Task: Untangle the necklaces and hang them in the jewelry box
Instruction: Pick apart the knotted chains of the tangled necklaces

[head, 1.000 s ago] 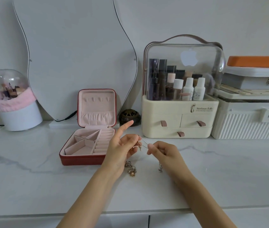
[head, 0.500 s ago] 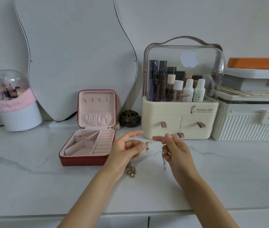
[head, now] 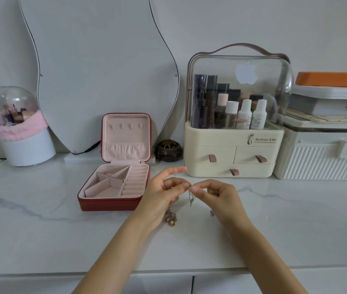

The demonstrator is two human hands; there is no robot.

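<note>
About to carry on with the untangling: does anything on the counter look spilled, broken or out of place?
Nothing stands out. The jewelry box sits open and upright, its compartments bare. Both hands, left hand and right hand, pinch the tangled necklaces, as expected. The cosmetics organizer stands straight, drawers shut.

Bare table (head: pixel 41 234) is lying open to the left, right and front of the hands. The jewelry box (head: pixel 113 200) is standing open just left of the left hand (head: pixel 160 198), its lid upright. The cosmetics organizer (head: pixel 232 155) is blocking the back, close behind both hands, with a small dark jar (head: pixel 168 150) sitting between box and organizer.
</note>
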